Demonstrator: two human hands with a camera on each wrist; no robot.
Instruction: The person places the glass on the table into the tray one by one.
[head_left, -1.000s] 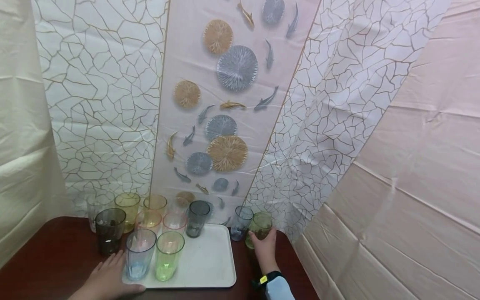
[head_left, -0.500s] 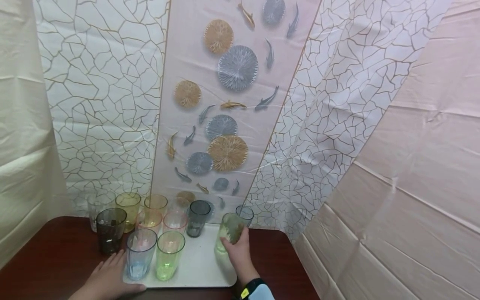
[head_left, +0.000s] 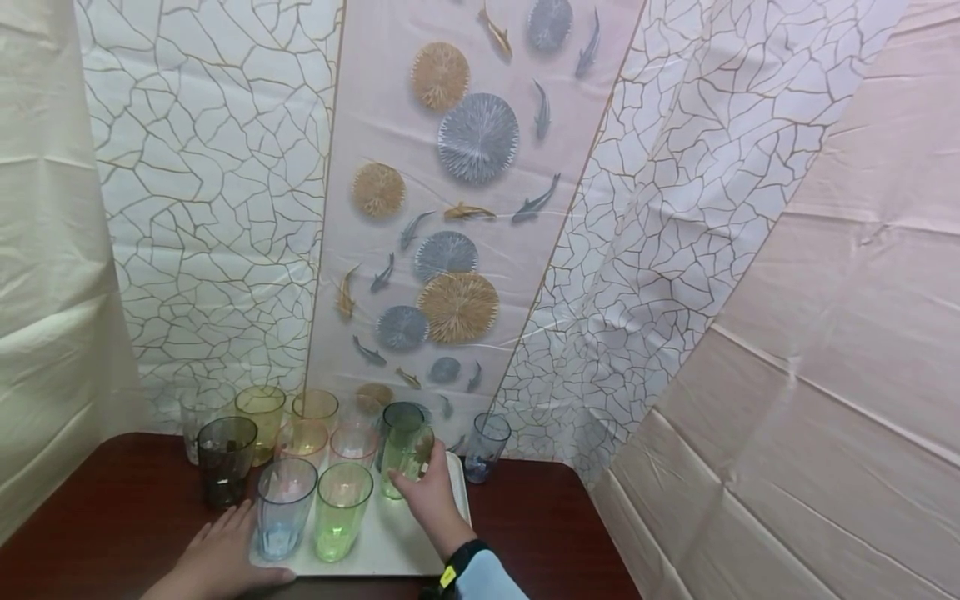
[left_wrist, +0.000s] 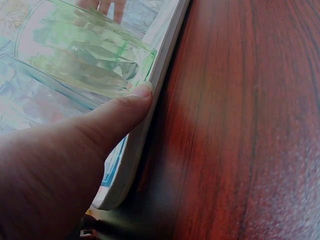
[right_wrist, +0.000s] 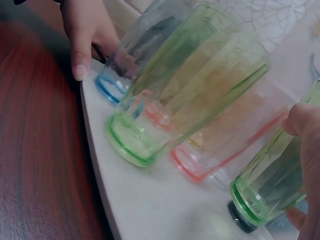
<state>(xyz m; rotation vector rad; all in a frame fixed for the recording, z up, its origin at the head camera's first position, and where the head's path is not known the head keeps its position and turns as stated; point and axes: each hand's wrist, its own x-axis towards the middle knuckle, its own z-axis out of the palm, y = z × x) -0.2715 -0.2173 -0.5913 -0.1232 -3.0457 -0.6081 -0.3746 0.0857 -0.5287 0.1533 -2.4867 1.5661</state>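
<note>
My right hand [head_left: 435, 498] grips a transparent green tumbler [head_left: 400, 467] over the right part of the white tray [head_left: 408, 546]. Behind it, partly covered, stands a dark grey tumbler [head_left: 403, 411]. In the right wrist view the held tumbler's base shows close to the grey one's; whether it touches the tray cannot be told. My left hand [head_left: 213, 557] lies at the tray's front left corner, fingers extended, its thumb [left_wrist: 122, 112] along the front rim. Near it on the tray stand a light blue tumbler [head_left: 285, 512] and another green tumbler [head_left: 343, 517]. Pinkish tumblers [head_left: 354, 446] stand behind them.
A smoky black tumbler [head_left: 227, 462] stands on the dark red table [head_left: 97, 517] left of the tray. Yellow [head_left: 260, 417], orange [head_left: 315, 406] and clear tumblers [head_left: 193, 425] are at the back left. Right of the tray stands a blue tumbler [head_left: 487, 450]. Patterned cloth [head_left: 600, 333] hangs behind.
My right hand has carried the green tumbler leftward, from beside the blue tumbler on the table to over the tray before the grey one. My left hand has stayed put.
</note>
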